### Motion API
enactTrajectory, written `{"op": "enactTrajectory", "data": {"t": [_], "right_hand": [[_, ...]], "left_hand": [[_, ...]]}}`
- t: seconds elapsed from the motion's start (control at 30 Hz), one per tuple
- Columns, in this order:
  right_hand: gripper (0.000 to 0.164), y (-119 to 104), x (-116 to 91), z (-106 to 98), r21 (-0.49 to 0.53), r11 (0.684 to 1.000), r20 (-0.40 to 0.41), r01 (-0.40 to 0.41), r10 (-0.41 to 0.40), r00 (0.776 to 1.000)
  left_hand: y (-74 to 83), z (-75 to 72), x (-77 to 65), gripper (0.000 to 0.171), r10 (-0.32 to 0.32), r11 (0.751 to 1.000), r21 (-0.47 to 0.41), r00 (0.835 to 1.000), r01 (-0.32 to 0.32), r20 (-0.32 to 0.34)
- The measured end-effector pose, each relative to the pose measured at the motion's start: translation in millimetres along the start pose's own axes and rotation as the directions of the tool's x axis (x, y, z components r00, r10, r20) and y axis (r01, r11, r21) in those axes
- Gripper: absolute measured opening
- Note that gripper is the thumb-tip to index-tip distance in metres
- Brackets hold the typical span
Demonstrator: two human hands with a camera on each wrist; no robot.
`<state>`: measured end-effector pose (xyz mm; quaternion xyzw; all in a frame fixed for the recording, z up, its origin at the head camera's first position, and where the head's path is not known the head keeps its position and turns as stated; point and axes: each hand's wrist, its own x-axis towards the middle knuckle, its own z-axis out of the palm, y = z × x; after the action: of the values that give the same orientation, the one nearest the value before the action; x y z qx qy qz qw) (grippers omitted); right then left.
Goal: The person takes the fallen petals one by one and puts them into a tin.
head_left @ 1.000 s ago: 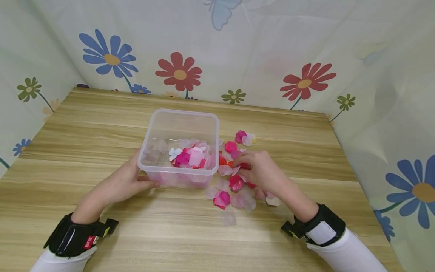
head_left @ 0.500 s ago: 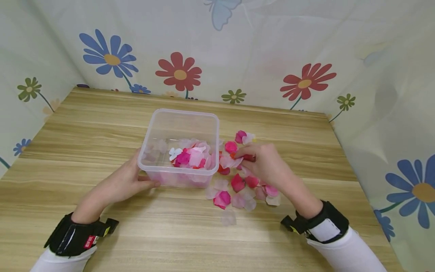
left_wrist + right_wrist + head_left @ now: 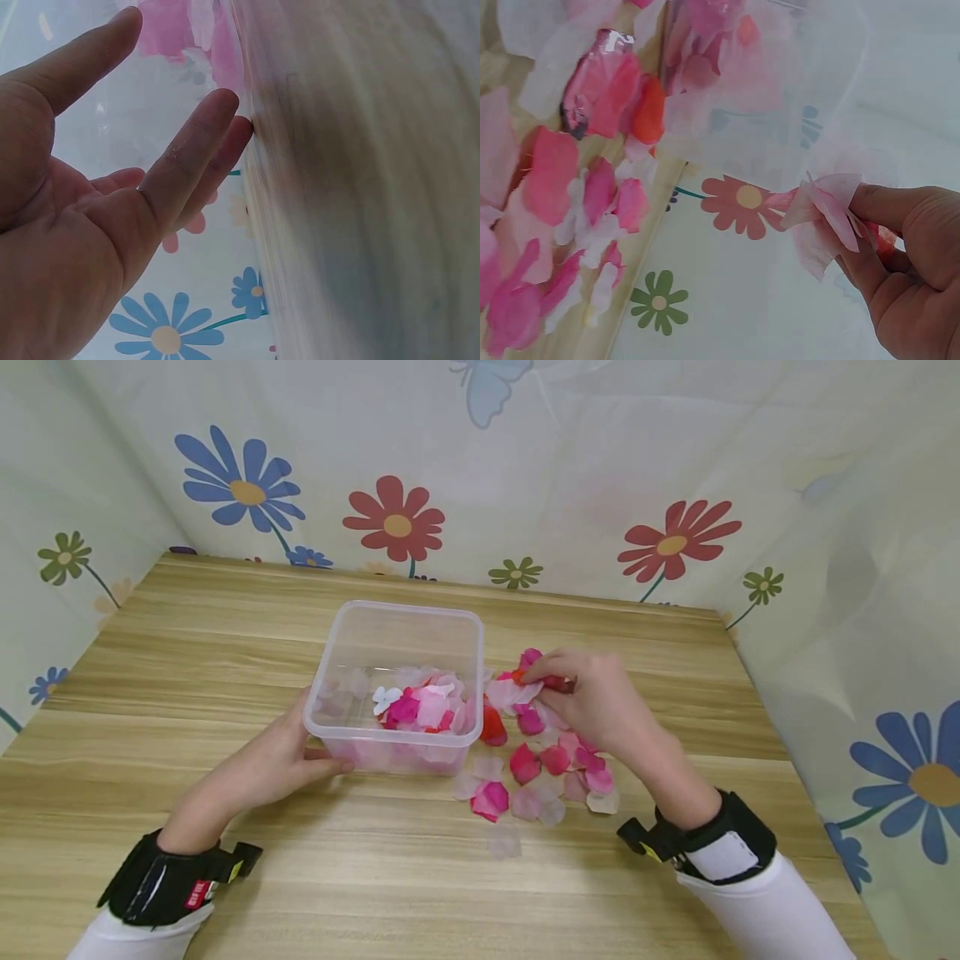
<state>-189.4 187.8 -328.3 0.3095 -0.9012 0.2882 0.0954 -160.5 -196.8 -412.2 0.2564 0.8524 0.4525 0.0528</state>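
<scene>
1. Two bare hands work here: the left hand point(image 3: 270, 760) lies along the near left corner of a clear container point(image 3: 405, 639), and the right hand point(image 3: 600, 702) is just beyond its other side, so the container sits between them.
2. The container's opening faces up, tipped neither toward one hand nor the other; its rim looks close to square, so a long axis is hard to name. Its near edge runs crosswise from the left hand toward the right.
3. The left hand's fingers are extended and loosely spread, the thumb apart from them, resting against the container without gripping it.
4. The right hand has thumb and fingertips closed in a pinch on a few petals point(image 3: 829, 217), pale pink and red. In the head view the pale one stretches from the fingertips toward the container, its length roughly sideways.
5. Loose petals point(image 3: 525, 764) in pink, red and white are scattered on the wooden table point(image 3: 337, 877), under the right hand and nearer the person than it; more petals point(image 3: 431, 703) lie inside the container, on the side nearer the right hand.
6. The right wrist view shows the pinched bunch against the flowered cloth point(image 3: 570, 485), separate from the scattered ones, which the head view leaves unclear.
7. The left wrist view shows the left fingers' undersides; the head view hides those fingertips behind the container, yet alone shows its whole rim.
</scene>
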Motion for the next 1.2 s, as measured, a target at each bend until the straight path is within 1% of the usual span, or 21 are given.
{"op": "enactTrajectory", "data": {"t": [0.33,0.63,0.8,1.03,1.2], "right_hand": [[0.021,-9.0,9.4,-7.4,0.013,0.998,-0.089,0.054,-0.053,0.995],[0.020,-23.8,19.1,-10.7,0.038,0.996,-0.130,0.077,-0.071,0.989],[0.018,-34.0,28.2,-8.9,0.056,0.992,-0.131,0.115,-0.107,0.986],[0.018,-44.1,37.9,-1.5,0.100,0.984,-0.127,0.150,-0.137,0.982],[0.018,-50.0,42.6,4.5,0.128,0.974,-0.132,0.186,-0.169,0.977]], "left_hand": [[-0.2,-0.7,0.0,0.104,0.008,1.000,0.017,1.000,-0.008,0.003],[-2.0,-0.3,0.1,0.105,-0.001,1.000,-0.001,1.000,0.001,0.010],[-1.6,0.1,-0.2,0.107,-0.008,1.000,-0.001,1.000,0.008,0.006],[-0.8,1.4,-0.1,0.104,0.008,1.000,-0.006,1.000,-0.008,-0.002],[0.3,1.3,0.1,0.104,-0.004,1.000,-0.009,1.000,0.004,-0.012]]}}
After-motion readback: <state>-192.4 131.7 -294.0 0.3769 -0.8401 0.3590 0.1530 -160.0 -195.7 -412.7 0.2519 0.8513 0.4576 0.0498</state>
